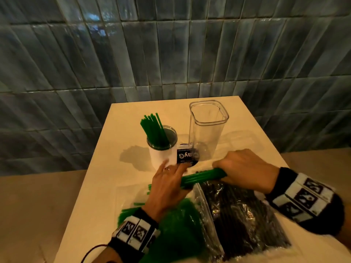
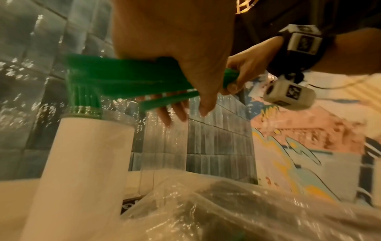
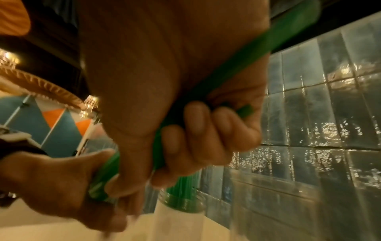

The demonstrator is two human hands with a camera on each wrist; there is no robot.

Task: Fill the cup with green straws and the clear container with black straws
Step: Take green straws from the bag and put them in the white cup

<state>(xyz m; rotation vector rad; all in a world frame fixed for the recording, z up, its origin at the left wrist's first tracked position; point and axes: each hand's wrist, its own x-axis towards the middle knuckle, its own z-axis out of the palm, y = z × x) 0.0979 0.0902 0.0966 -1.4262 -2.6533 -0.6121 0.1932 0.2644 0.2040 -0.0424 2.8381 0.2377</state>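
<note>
A bundle of green straws (image 1: 201,176) lies level just above the table's near part. My left hand (image 1: 167,185) grips its left part, thumb and fingers curled round it (image 2: 185,48). My right hand (image 1: 245,166) is closed round its right end (image 3: 185,97). Just behind the hands stands the white-sleeved cup (image 1: 161,156) with several green straws (image 1: 152,130) leaning in it. To its right the tall clear container (image 1: 208,133) holds no straws.
Beneath my hands lie two plastic bags: one of green straws (image 1: 171,224) on the left, one of black straws (image 1: 237,215) on the right. The cream table (image 1: 123,120) backs onto a dark tiled wall (image 1: 171,54). A dark label (image 1: 187,156) lies by the cup's base.
</note>
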